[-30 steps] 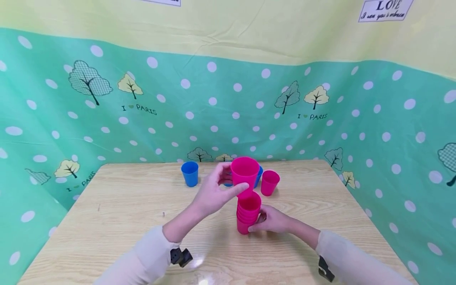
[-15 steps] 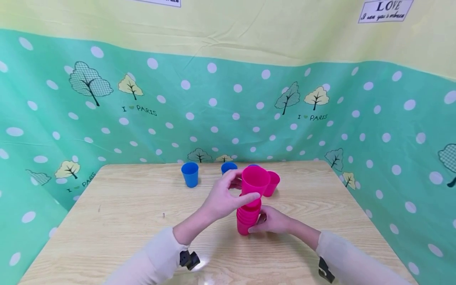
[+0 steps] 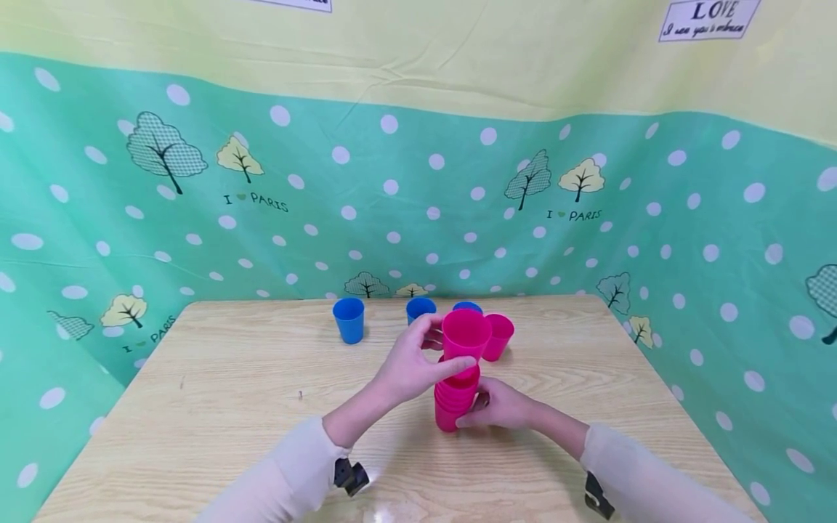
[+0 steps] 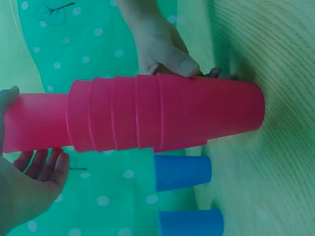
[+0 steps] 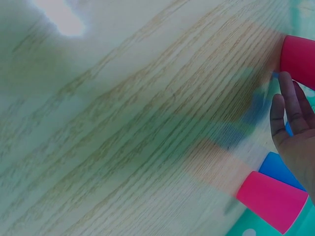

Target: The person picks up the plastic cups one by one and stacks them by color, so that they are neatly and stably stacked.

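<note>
My left hand [image 3: 408, 363] grips a pink cup [image 3: 466, 335] from its left side, thumb in front and fingers behind. Its lower end sits inside the top of a stack of nested pink cups [image 3: 454, 402], which stands upright on the table. Low on the right side, my right hand [image 3: 502, 404] holds that stack between thumb and fingers. From the left wrist view, several rims show along the stack [image 4: 211, 105], and the gripped cup [image 4: 42, 118] projects from its top end. The right wrist view shows only part of the stack [image 5: 299, 58] beside my fingers.
Behind the stack stands a separate pink cup [image 3: 500, 335]. Three blue cups line the back of the wooden table [image 3: 229, 407]: one at left [image 3: 349, 321], one mid-row [image 3: 420, 309], one partly hidden [image 3: 468, 307]. A dotted curtain [image 3: 294, 218] hangs behind.
My left hand has moved right and slightly down with its pink cup, which went from above the stack into its top. The right hand has stayed at the stack.
</note>
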The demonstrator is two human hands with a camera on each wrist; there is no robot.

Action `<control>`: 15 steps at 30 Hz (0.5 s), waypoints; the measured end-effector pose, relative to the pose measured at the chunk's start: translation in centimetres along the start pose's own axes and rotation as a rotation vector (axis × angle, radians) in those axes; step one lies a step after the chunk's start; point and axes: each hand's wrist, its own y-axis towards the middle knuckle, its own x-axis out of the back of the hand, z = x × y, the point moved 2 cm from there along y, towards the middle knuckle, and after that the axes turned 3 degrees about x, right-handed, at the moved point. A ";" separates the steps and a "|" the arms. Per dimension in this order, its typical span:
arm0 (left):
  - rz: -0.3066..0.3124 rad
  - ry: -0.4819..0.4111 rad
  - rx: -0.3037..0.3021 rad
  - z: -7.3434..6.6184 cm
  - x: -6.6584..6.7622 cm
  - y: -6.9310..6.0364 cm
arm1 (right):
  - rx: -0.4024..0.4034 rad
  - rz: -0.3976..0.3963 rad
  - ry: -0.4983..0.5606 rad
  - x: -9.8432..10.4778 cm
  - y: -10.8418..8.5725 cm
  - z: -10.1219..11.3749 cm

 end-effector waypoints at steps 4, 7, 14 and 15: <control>0.000 0.010 0.015 0.6 -0.1 0.1 | -0.010 0.002 -0.003 0.0 0.0 0.0; 0.002 0.022 0.019 1.3 -0.3 0.1 | -0.019 0.004 -0.004 0.0 0.1 0.0; 0.032 0.046 0.031 3.1 -1.0 -0.2 | -0.034 0.010 0.003 0.0 0.1 0.0; 0.035 0.046 0.037 3.4 -1.1 -0.3 | -0.033 0.010 0.006 0.0 0.1 0.0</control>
